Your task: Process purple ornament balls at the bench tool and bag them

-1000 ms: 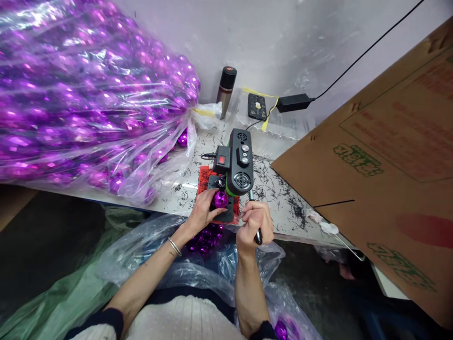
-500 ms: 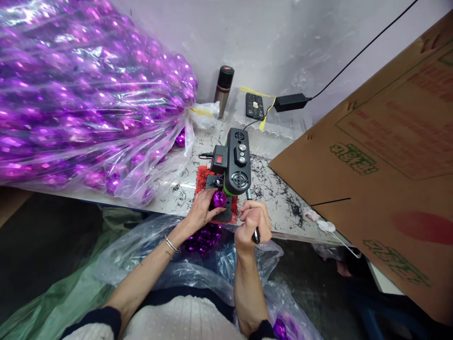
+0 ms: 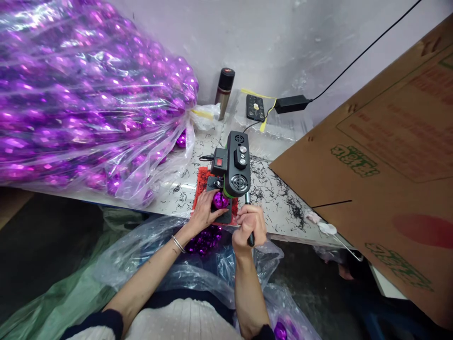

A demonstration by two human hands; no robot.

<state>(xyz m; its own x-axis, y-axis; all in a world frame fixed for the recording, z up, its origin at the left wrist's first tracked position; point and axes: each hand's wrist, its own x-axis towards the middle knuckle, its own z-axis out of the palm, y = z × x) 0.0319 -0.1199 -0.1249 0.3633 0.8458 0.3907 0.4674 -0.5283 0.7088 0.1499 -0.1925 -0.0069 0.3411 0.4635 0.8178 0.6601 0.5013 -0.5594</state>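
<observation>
Pale wall [image 3: 262, 42] and white worktop [image 3: 179, 200] form the station; I take the black machine [image 3: 238, 163] as the reference point. Left hand [image 3: 203, 210]: fingers and thumb closed about one purple ball [image 3: 220, 200], located at the near end of the machine, over its base plate [image 3: 224, 218]. Right hand [image 3: 250, 226]: clenched around the lever handle [image 3: 251, 240], on the machine's near right side.

Status: I judge one unit to be in process, positioned and held, lever gripped. Whether its operation is complete, I cannot tell. Black fragments [image 3: 295, 208] to the right of the machine suggest repeated earlier cycles.

Stock: a large clear bag [image 3: 88, 94] of purple balls lies left of the machine; a loose cluster [image 3: 205, 240] sits below it, past the worktop edge. I cannot determine which lot is finished, nor the remaining count. Right of the machine stands a cardboard carton [image 3: 389, 165], contents not visible.
</observation>
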